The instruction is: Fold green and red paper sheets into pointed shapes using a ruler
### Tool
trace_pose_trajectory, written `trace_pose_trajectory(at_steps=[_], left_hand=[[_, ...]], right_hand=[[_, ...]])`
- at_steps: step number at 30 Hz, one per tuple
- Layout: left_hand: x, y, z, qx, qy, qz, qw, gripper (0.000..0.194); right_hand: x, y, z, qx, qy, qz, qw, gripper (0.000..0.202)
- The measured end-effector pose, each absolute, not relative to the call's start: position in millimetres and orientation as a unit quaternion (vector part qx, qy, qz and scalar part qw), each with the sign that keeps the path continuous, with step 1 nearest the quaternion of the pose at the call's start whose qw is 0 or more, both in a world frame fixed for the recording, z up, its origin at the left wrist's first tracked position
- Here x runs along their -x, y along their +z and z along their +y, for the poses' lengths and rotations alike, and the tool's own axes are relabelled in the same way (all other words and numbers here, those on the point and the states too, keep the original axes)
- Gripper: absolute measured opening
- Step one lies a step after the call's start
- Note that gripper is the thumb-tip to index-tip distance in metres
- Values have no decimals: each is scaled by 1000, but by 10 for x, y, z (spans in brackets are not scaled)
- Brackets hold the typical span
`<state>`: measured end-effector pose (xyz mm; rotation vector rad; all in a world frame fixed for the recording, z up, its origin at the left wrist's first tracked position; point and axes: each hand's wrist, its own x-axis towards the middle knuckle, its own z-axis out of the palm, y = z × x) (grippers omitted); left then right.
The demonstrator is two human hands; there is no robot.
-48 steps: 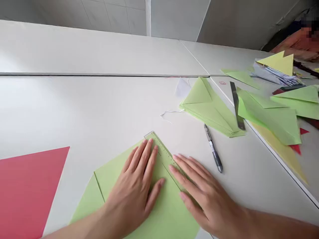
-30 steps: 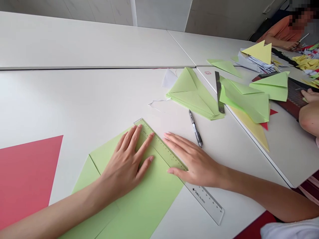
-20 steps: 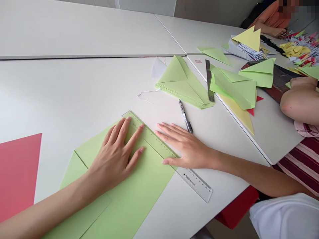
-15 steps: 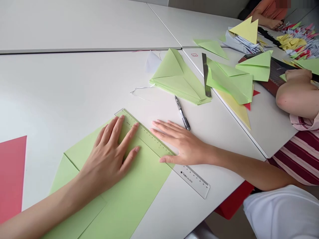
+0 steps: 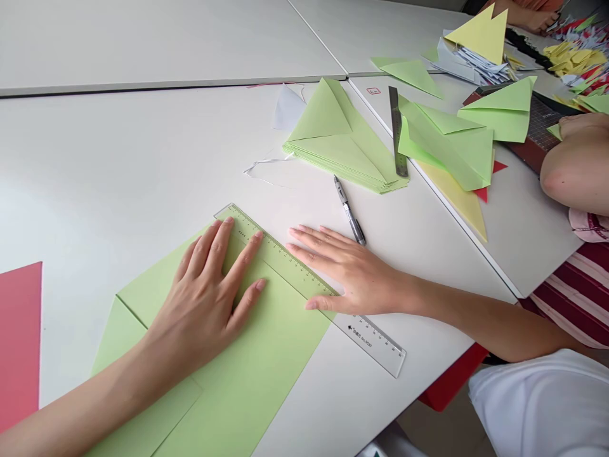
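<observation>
lying along the far edge of one green sheet (image 5: pixel 266 362) on the table (image 5: pixel 143 158), one clear ruler (image 5: pixel 297 274) is pressed down by the spread left hand (image 5: pixel 204 279) and by the thumb of the flat, splayed right hand (image 5: pixel 349 273); nothing is gripped. alignment seems done, but no drawn mark can be made out. one pen (image 5: pixel 349 211), one metal ruler (image 5: pixel 399 133), one red sheet (image 5: pixel 19 343) and one folded green stack (image 5: pixel 342 139) are counted, its layers too tight to number.

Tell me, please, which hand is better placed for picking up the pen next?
Probably the right hand: it lies close beside the pen, while the left hand is farther away, lying on the ruler and green paper.
</observation>
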<state>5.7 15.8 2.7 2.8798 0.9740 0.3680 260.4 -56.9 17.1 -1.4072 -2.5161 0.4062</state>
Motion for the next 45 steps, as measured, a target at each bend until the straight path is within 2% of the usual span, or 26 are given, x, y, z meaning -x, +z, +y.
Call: trace_pose_trajectory(at_steps=[13, 16, 18, 20, 24, 27, 29, 31, 36, 39, 42, 45], left_hand=[[-70, 92, 126, -949, 103, 296, 45, 56], [-69, 107, 126, -949, 99, 296, 43, 56], [-70, 107, 130, -948, 102, 296, 47, 56], [-74, 104, 136, -946, 112, 298, 55, 55], [-91, 102, 148, -944, 120, 300, 72, 54], [-101, 105, 150, -943, 120, 301, 78, 54], [-103, 105, 149, -941, 123, 304, 80, 54], [-101, 104, 146, -941, 123, 306, 76, 54], [-82, 98, 144, -943, 124, 302, 63, 55], [-72, 88, 143, -943, 127, 301, 62, 56], [-69, 78, 142, -943, 125, 303, 57, 56], [-71, 78, 142, -941, 125, 307, 60, 57]], right_hand=[[-2611, 197, -546, 472, 151, -862, 105, 81], [-2695, 261, -493, 474, 140, -852, 174, 67], [-2796, 298, -439, 526, 88, -808, 249, 53], [-2907, 298, -386, 604, 10, -744, 287, 45], [-3051, 205, -301, 704, -31, -676, 216, 55], [-3079, 160, -232, 708, 2, -685, 173, 59], [-3089, 167, -191, 685, 28, -706, 178, 58], [-3100, 199, -177, 663, 59, -714, 215, 54], [-3089, 330, -281, 596, 139, -698, 373, 39], [-3032, 385, -333, 559, 158, -710, 397, 32], [-2931, 373, -341, 555, 114, -727, 388, 16], [-2796, 316, -366, 541, 149, -696, 447, 28]])
